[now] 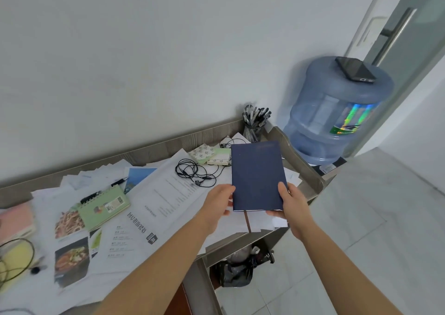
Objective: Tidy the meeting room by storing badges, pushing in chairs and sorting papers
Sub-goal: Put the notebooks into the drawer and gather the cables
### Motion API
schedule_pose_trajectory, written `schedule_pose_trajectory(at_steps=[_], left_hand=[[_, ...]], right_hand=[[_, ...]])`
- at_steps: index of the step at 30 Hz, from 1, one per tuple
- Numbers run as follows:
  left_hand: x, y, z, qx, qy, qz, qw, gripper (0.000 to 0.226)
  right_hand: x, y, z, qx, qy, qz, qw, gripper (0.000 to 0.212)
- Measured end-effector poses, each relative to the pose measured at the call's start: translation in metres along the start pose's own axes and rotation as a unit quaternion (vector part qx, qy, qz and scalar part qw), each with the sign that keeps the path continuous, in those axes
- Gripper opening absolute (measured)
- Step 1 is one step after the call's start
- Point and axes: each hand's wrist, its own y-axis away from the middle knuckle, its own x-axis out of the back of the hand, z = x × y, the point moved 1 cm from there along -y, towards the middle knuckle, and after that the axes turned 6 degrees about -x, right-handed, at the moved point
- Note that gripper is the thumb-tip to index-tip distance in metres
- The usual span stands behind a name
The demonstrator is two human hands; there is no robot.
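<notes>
A dark blue notebook (257,175) with a brown ribbon marker is held above the right end of the desk (305,167). My right hand (291,204) grips its lower right corner. My left hand (219,204) touches its lower left edge, fingers curled beside it. Loose printed papers (168,194) cover most of the desk. Among them lie a green spiral notepad (103,206), food photo sheets (71,261) and a blue picture card (138,177).
Tangled black earphones (192,172) and small sticky-note packs (209,154) lie behind the notebook. A pen holder (255,122) stands in the desk's far corner. A blue water jug (334,112) with a phone (355,69) on top stands right of the desk. A bin with a black bag (238,269) sits below.
</notes>
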Motion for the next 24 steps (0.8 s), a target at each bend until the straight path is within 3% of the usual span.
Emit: schedule_pose_trajectory(at_steps=[3,6,11,17,21,24], left_hand=[[0.021,0.030,-0.016,-0.049,-0.083,0.056,0.994,0.023],[0.056,0.073,-0.046,-0.109,-0.223,0.129,0.960,0.024],[0.108,0.165,-0.104,-0.151,-0.318,0.209,0.912,0.015],[0.162,0.273,-0.196,-0.080,-0.443,0.304,0.840,0.020],[0.183,0.316,-0.245,0.076,-0.431,0.306,0.845,0.041],[0.188,0.328,-0.258,0.098,-0.386,0.359,0.844,0.054]], right_hand=[[-0.009,0.018,0.003,0.026,-0.001,-0.028,0.999,0.027],[-0.020,0.039,0.020,0.027,-0.026,-0.077,0.996,0.029],[-0.050,0.073,0.059,0.014,-0.048,-0.163,0.985,0.031],[-0.092,0.135,0.111,-0.049,-0.041,-0.306,0.950,0.031],[-0.098,0.166,0.137,-0.087,0.031,-0.390,0.916,0.030],[-0.092,0.176,0.153,-0.110,0.090,-0.437,0.888,0.029]])
